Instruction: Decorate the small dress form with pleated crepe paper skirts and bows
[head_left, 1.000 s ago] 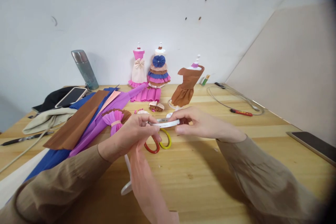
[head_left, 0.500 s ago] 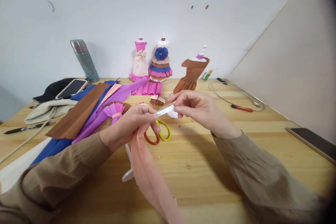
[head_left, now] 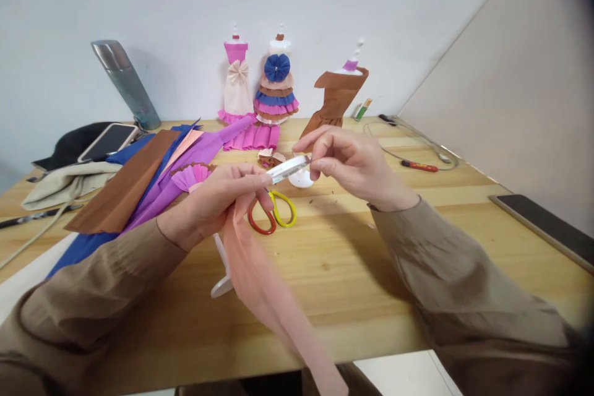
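Observation:
A small white roll, like tape, (head_left: 288, 169) is held between my two hands. My left hand (head_left: 220, 198) pinches its left end, and from the same hand a long peach crepe strip (head_left: 264, 272) hangs down past the table's front edge. The closed fingertips of my right hand (head_left: 350, 164) are at the roll's right end; whatever thin piece they pinch is too small to make out. Below the hands lie scissors with red and yellow handles (head_left: 284, 210). A white stand (head_left: 221, 284) lies partly behind the peach strip.
Dressed mini mannequins (head_left: 236, 83) stand along the wall, one in brown (head_left: 336, 96) leaning. Coloured crepe sheets (head_left: 125, 179), a phone (head_left: 106, 142) and a flask (head_left: 127, 83) are at left. Another phone (head_left: 542, 229), a red-handled tool (head_left: 419, 166) and a cable (head_left: 387, 150) are at right.
The view has tilted down, so the table's front edge now shows. The white roll has turned and more of its rim is visible between my hands.

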The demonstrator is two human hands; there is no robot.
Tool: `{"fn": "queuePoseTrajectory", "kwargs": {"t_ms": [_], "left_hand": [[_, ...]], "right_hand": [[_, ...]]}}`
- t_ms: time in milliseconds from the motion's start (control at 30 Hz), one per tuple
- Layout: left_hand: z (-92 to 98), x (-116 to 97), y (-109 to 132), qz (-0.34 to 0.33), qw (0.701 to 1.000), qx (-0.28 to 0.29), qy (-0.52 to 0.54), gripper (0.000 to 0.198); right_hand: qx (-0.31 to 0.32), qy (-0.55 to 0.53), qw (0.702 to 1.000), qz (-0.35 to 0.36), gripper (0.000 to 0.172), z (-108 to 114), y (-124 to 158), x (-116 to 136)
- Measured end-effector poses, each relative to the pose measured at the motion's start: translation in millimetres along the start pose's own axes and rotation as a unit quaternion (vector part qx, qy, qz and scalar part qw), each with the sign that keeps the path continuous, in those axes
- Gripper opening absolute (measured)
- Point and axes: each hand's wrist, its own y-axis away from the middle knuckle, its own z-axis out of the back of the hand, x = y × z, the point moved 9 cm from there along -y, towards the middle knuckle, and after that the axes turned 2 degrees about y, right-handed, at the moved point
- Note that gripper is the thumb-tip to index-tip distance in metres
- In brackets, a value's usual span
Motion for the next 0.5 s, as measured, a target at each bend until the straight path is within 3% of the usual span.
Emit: {"fn": "queuePoseTrajectory", "kwargs": {"t_ms": [133,233,400,500], "left_hand": [[8.9,-16,4,-0.026,0.999,-0.038,-0.024,0.032],[15.5,-27,10,-0.027,0.998,-0.062,-0.011,0.026],[11.4,-39,19,-0.02,0.998,-0.057,-0.009,0.028],[9.2,-42,19,-0.035,0.998,-0.053,0.009,0.021]], "right_hand": [[-0.015,-0.025,1.0,-0.006,0.028,22,3,1],[0.017,0.009,1.0,-0.004,0.031,28,5,3],[0.091,0.188,0.978,0.012,0.04,13,3,2],[0.126,0.214,0.969,-0.014,0.041,3,3,-3]]}}
